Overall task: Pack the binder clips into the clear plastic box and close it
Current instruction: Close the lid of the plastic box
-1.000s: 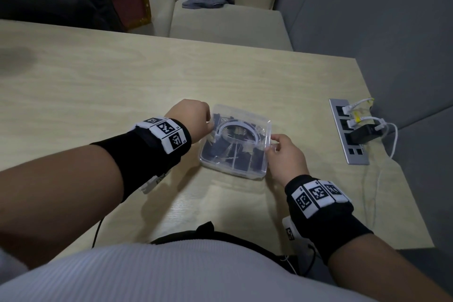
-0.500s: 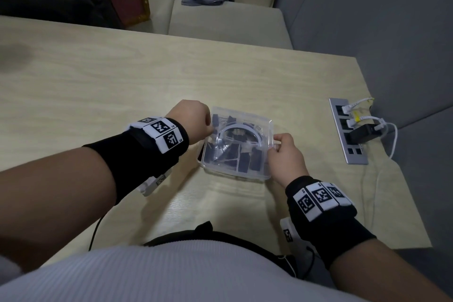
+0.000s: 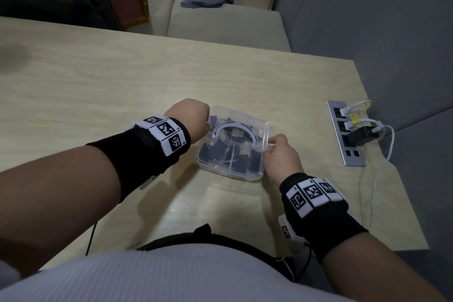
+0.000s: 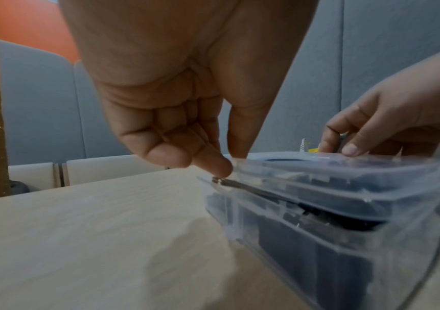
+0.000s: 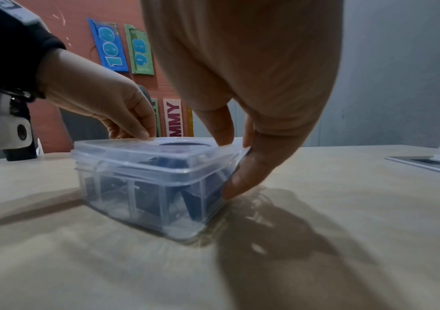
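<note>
The box (image 3: 231, 147) sits on the surface (image 3: 122, 81) near the middle front, just before the person's body. The clips (image 3: 235, 162) are inside; they show dark through the clear walls, and no loose clip is visible on the surface. The lid (image 5: 144, 155) is on top but not fully shut: in the left wrist view a gap stays under the lid at its near-left corner, and a thin dark metal piece, prob. a clip handle, lies across the rim there.

Left hand (image 3: 188, 117) is at the box's 9 o'clock side, fingers curled, thumb and fingertip pinching the lid edge at that corner. Right hand (image 3: 282, 157) is at the 3 o'clock side, thumb on the side wall and fingers on the lid top, so it grips lid + box together.

Progress, as I judge: packing looks done; closing is in hand, approx. the last step. Left to do: press the left corner down until it snaps. Risk: the metal piece may block the lid.

At 2–3 o'clock, well apart, a socket strip (image 3: 348, 135) with cables.
</note>
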A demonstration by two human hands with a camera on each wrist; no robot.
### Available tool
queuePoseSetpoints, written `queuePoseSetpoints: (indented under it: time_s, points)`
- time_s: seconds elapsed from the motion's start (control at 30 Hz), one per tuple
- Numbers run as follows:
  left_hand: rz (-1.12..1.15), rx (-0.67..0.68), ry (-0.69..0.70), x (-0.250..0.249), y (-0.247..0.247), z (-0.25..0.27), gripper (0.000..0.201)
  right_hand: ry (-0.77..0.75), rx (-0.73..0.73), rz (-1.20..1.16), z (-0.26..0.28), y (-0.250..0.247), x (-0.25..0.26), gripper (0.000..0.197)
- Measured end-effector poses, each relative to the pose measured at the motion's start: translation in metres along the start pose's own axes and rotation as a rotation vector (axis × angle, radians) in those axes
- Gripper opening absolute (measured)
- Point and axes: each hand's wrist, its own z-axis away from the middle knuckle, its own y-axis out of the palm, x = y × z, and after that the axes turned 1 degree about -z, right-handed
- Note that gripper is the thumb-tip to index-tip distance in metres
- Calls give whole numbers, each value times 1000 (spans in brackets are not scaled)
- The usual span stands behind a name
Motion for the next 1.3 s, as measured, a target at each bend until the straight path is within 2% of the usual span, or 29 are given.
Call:
queuePoseSetpoints:
  time_s: [0.3, 0.63, 0.87, 1.07, 1.3]
  points:
    - [100, 110, -36, 5, -9, -8, 29, 48, 69, -30, -9, -9, 3, 35]
    - [-40, 212, -57, 3, -6, -13, 32, 46, 72, -39, -6, -4, 0, 34]
    - [9, 240, -71, 5, -9, -14, 31, 19, 71, -57, -3, -5, -2, 31]
    - [125, 202, -97, 13, -7, -14, 25, 2, 59, -73, 1, -3, 1, 28]
    - [104, 215, -122, 13, -6, -17, 27, 1, 56, -105, 2, -1, 3, 27]
